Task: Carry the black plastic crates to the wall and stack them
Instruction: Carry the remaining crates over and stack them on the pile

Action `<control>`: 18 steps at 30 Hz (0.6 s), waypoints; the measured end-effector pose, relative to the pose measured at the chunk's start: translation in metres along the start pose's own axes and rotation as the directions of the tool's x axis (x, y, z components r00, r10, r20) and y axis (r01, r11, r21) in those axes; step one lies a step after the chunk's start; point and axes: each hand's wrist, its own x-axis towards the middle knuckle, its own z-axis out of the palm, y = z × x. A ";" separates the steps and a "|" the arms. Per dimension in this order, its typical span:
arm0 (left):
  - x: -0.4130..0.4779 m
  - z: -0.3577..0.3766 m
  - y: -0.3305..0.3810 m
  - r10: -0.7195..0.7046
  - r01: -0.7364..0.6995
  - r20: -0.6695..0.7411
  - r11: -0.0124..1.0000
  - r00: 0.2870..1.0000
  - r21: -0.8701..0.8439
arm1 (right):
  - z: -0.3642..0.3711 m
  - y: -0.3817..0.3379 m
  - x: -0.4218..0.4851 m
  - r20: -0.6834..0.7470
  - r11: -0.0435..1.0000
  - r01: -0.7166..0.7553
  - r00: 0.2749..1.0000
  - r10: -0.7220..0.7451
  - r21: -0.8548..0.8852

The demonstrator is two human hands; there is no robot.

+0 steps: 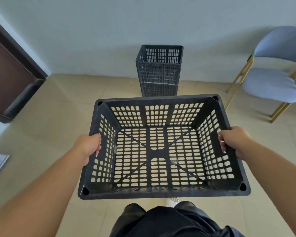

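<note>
I hold an empty black plastic crate level in front of me, above the floor. My left hand grips its left side wall at the handle slot. My right hand grips the right side wall, fingers through that handle slot. Ahead, a stack of black crates stands on the floor against the pale wall; the held crate hides the stack's lowest part.
A blue padded chair with gold legs stands to the right of the stack by the wall. A dark brown door is at the left. The floor is beige tile. My legs show below the crate.
</note>
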 end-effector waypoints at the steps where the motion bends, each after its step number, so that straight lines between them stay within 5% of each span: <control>1: 0.010 0.001 0.013 0.002 -0.002 -0.003 1.000 1.000 -0.004 | 0.002 -0.015 0.011 0.003 1.000 0.005 1.000 -0.005 -0.001; 18: 0.252 0.027 0.212 0.004 -0.010 0.111 0.998 0.994 0.056 | 0.084 -0.227 0.167 -0.065 0.999 -0.040 0.997 0.039 -0.004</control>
